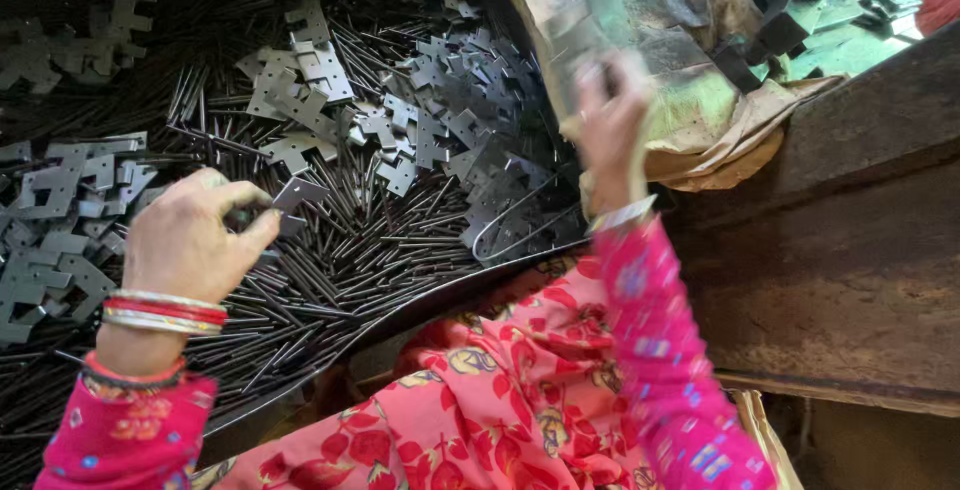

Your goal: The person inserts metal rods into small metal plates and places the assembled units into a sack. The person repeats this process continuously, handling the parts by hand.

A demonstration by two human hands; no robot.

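**Inspector:** Left hand [190, 240], lower left of the frame: fingers and thumb pinched on a small flat metal plate [297, 193], held just above the pins [370, 250]. The grip is closed on the plate's left edge; the rest of the plate juts out to the right, clear of the fingers.

**Clerk:** And the right hand?

**Inspector:** Right hand [608, 120], upper centre, raised against a worn sack [650, 40]. It is blurred. Something thin and dark may sit between the fingers, but I cannot tell whether that grip is closed on anything.

**Clerk:** What lies beneath?

**Inspector:** A dark tray [440, 295] heaped with thin pins and loose notched plates [440, 120], mostly across the upper middle and the left edge. A wire loop [520, 220] rests near the tray's right rim. More dark metal parts [800, 0] lie at upper right.

**Clerk:** Your judgement on handling the plate?

**Inspector:** Stamped sheet metal by the look: stiff, light, not fragile. Cut edges and notches are probably sharp, and the bare surface may be slippery. Best taken as shown, flat faces between thumb and fingertip near one edge, not across the notched side. The pins are thin and would likely roll and slip from a loose pinch.
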